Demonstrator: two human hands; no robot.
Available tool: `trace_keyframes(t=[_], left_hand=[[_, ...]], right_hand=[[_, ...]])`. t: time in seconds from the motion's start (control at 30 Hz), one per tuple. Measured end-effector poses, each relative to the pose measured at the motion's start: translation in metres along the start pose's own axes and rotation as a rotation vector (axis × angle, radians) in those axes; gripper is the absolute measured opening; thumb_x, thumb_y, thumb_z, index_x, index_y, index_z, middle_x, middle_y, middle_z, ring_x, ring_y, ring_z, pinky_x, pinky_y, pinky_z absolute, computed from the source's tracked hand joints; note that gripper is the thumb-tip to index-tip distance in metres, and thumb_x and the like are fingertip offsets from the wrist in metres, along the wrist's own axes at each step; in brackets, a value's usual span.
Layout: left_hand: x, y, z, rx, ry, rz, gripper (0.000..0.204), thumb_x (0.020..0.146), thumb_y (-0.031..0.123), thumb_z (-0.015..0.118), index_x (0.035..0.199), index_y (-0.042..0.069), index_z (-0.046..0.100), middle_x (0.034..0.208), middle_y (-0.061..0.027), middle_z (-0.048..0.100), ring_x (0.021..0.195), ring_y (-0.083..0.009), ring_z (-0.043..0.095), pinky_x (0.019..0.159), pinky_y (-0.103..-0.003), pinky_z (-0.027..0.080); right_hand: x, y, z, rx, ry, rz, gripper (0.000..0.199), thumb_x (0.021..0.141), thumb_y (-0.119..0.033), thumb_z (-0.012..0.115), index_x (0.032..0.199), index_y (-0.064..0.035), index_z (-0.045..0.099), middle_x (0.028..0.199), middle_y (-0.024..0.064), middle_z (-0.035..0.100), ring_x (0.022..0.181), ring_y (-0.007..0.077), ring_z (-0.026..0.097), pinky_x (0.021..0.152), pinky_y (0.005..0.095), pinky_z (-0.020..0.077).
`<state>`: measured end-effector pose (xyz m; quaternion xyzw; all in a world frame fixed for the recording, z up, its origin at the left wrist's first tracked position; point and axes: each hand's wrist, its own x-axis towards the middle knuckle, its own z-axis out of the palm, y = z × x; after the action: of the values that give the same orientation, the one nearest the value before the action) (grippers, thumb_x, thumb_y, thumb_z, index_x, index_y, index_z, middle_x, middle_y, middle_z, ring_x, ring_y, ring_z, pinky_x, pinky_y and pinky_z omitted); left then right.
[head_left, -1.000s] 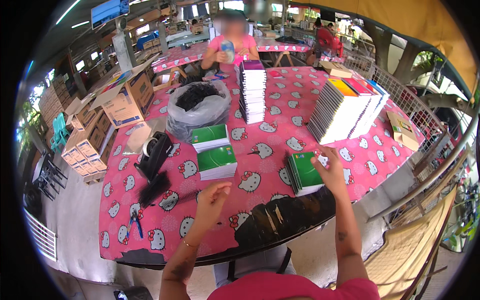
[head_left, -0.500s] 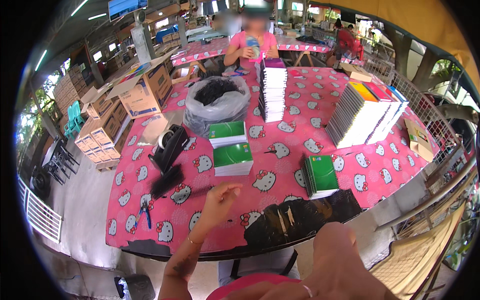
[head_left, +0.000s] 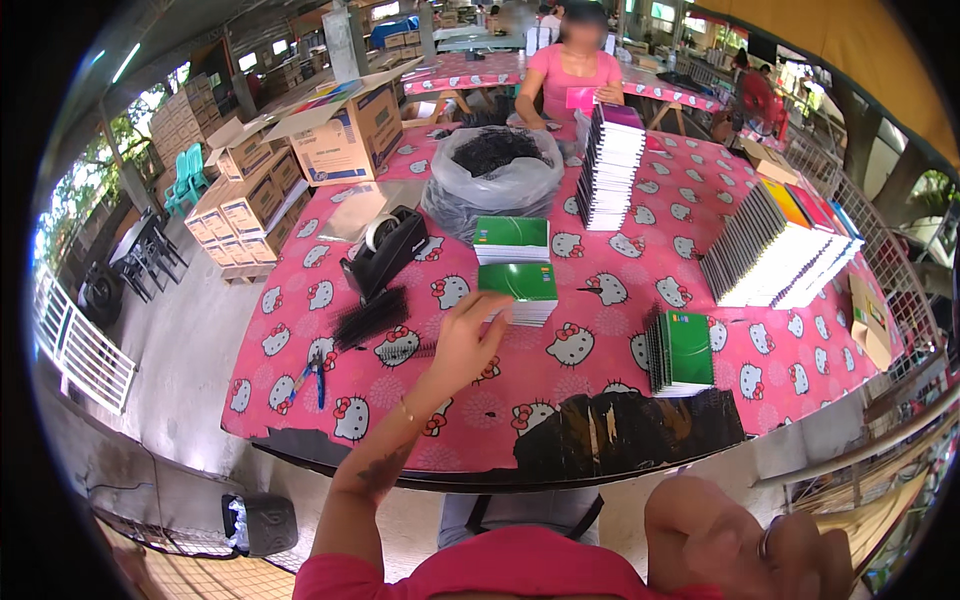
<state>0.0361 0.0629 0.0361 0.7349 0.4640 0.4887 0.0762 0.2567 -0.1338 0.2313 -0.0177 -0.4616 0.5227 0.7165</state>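
My left hand reaches over the table, thumb and fingers apart, with its fingertips at the near left edge of a stack of green-covered notebooks. It holds nothing that I can see. Just behind stands another stack of green-covered notebooks. My right hand is low at the right, off the table, its fingers curled in and a ring on one; nothing shows in it. Right of the middle, a stack of spiral-bound green notebooks lies near the table's front edge.
Loose black binding coils, pliers and a tape dispenser lie at the left. Black coils fill a plastic bag beyond. Tall spiral notebook stacks stand farther back and right. Across the table a person holds a pink piece.
My left hand has moved forward to the nearer green stack. My right hand has gone down and to the right. The view has shifted, and the person opposite has lowered one arm.
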Motion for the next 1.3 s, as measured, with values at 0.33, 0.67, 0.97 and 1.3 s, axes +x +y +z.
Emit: trace_keyframes(t=[0.33,0.67,0.97,1.3], left_hand=[[0.017,-0.072,0.021,0.37,-0.189,0.327,0.028,0.087,0.005,0.065,0.115,0.002,0.067,0.114,-0.0131,0.069,0.107,-0.032,0.066,0.089,-0.039,0.055],[-0.001,0.011,0.019,0.242,-0.111,0.321,0.033,0.081,0.002,0.063,0.114,0.002,0.063,0.099,-0.0119,0.062,0.094,-0.0315,0.06,0.087,-0.046,0.046],[-0.074,-0.003,0.049,0.219,-0.342,0.232,0.036,0.088,0.016,0.067,0.122,0.008,0.06,0.114,-0.0114,0.062,0.107,-0.0308,0.058,0.094,-0.051,0.043],[-0.1,-0.12,-0.047,0.531,-0.173,-0.044,0.035,0.092,0.023,0.068,0.121,0.006,0.063,0.124,-0.014,0.063,0.113,-0.0359,0.06,0.101,-0.05,0.045]], right_hand=[[-0.173,0.082,-0.268,-0.905,-1.074,1.404,0.053,0.102,-0.049,0.044,0.133,-0.0088,0.059,0.11,0.0211,0.07,0.115,0.0367,0.061,0.097,0.0429,0.0477],[-0.3,0.076,-0.338,-1.118,-0.403,1.79,0.066,0.096,-0.062,0.05,0.123,-0.0055,0.068,0.115,0.0214,0.07,0.115,0.039,0.064,0.098,0.0446,0.0485],[-0.055,0.12,-0.203,-1.243,-0.052,0.314,0.044,0.081,-0.002,0.076,0.124,-0.0034,0.066,0.101,0.0102,0.072,0.088,0.0164,0.069,0.078,0.0305,0.0542],[-0.045,0.203,-0.247,-0.781,-0.074,0.555,0.037,0.083,0.002,0.073,0.118,-0.002,0.067,0.105,0.0055,0.069,0.094,0.0116,0.064,0.083,0.0258,0.0504]])
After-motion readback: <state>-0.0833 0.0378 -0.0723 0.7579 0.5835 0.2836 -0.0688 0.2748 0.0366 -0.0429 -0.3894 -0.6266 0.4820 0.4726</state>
